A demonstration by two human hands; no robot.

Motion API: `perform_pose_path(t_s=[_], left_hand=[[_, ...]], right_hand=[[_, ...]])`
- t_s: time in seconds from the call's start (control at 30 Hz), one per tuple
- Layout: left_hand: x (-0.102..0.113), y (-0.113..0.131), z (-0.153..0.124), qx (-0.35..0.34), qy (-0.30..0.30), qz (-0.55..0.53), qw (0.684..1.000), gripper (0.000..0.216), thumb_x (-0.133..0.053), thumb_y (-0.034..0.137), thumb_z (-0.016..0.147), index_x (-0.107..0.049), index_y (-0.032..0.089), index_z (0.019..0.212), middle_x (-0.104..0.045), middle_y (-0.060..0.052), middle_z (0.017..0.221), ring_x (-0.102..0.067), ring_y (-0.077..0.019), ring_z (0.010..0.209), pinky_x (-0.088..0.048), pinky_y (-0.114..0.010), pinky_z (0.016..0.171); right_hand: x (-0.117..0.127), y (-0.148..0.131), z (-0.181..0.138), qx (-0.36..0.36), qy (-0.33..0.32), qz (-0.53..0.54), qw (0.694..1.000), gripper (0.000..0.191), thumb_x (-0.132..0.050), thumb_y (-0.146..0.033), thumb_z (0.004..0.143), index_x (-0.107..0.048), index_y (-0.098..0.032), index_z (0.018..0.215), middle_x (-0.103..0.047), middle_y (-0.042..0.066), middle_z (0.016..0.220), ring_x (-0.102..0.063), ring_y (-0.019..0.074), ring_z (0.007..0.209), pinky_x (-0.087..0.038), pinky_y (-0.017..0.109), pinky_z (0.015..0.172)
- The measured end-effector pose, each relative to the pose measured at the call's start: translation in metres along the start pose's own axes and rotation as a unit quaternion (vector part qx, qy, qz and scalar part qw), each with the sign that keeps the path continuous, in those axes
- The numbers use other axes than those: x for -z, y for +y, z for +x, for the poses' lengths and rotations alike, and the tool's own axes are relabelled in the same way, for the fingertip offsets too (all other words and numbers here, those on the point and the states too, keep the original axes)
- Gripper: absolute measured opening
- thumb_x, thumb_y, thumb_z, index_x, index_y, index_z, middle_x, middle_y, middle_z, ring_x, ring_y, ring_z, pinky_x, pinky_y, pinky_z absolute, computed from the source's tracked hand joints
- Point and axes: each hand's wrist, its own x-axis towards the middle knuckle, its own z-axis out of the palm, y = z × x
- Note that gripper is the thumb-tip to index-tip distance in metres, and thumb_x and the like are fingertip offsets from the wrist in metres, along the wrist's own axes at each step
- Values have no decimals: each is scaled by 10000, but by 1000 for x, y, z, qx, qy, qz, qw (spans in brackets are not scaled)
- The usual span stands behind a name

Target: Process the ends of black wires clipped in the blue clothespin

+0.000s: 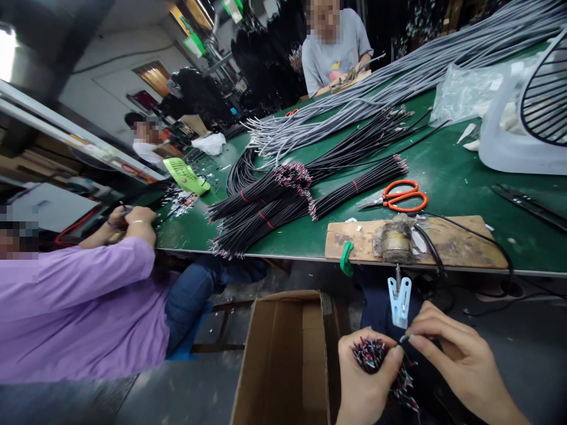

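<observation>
My left hand [365, 378] is wrapped round a thick bundle of black cables [370, 355], whose stripped ends show red, white and black wires. More wire ends hang below its thumb. Thumb and forefinger of my right hand [456, 354] pinch the end of one cable [402, 339] beside the left thumb. Just above the fingers, a light blue clothes peg [399, 301] hangs from a metal tip on a small motor-like device [396, 241]. That device sits on a wooden board [465, 239] at the table edge, with a green clamp [346, 258] at its left.
Orange-handled scissors [405, 196], tied black cable bundles [257, 206] and long grey cables [336, 112] lie on the green table [460, 183]. A white fan [522, 118] stands right. Below is an open cardboard box [283, 354]. A person in purple [88, 307] works left; others sit farther back.
</observation>
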Motion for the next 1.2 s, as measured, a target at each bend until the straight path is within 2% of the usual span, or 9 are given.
perform_pose_path(t_s=[0.13,0.23,0.33,0.5,0.63,0.73,0.83,1.03,1.2], left_hand=[[0,-1,-2,-9,8,7,1000,272,-769,412,697,-720,150,649,-678,-69,655,-635,-190,594,-538,-256,521],[-1,-1,-3,-7,8,8,1000,260,-779,399,687,-714,151,645,-672,-64,648,-633,-193,601,-546,-271,556],[-2,1,-1,-1,5,-1,1000,266,-769,397,697,-707,145,641,-668,-61,625,-633,-201,604,-545,-285,570],[-3,1,1,1,31,-10,999,199,-750,309,709,-707,128,639,-663,-48,600,-602,-176,587,-512,-267,592],[-3,0,1,-3,20,-46,999,192,-761,288,701,-687,131,617,-620,-30,602,-583,-167,590,-507,-268,582],[-4,3,2,-18,17,-51,998,181,-789,258,678,-680,133,605,-610,-20,601,-570,-155,587,-488,-261,592],[-6,8,4,-29,14,-46,998,182,-800,234,665,-670,135,583,-614,-17,588,-550,-136,562,-449,-238,561],[-6,4,-1,0,-15,-75,997,228,-797,337,679,-686,139,660,-684,-64,652,-625,-163,516,-510,-271,523],[-4,-4,-5,59,17,-71,996,349,-772,468,697,-684,148,801,-696,-66,633,-660,-196,536,-541,-277,481]], right_hand=[[4,2,2,-36,-52,2,998,99,-616,-188,872,-692,-228,922,-709,57,874,-656,220,841,-512,316,757],[3,0,4,-28,-78,13,996,107,-586,-176,893,-671,-219,843,-686,40,791,-643,199,777,-507,320,745],[-1,-1,4,31,-38,-9,999,143,-609,-88,855,-662,-217,821,-670,26,735,-620,186,715,-495,341,739],[-1,2,-5,128,-17,-12,992,410,-635,34,758,-702,-267,1028,-701,28,791,-618,194,706,-499,343,667],[0,7,-9,19,19,-16,1000,224,-669,-88,802,-715,-266,929,-705,38,833,-653,210,786,-513,344,747],[-3,8,-6,-77,-30,10,997,76,-693,-237,817,-732,-226,882,-704,71,867,-667,225,815,-538,312,711],[-6,3,-1,-120,-62,52,989,124,-686,-307,826,-731,-198,790,-670,62,770,-650,209,729,-527,281,606],[-1,-8,9,-30,-50,46,997,119,-668,-199,846,-689,-208,730,-657,13,683,-619,172,664,-476,337,772],[-15,-3,4,30,56,-3,998,165,-637,-89,826,-625,-212,716,-606,8,647,-560,174,642,-457,307,627]])
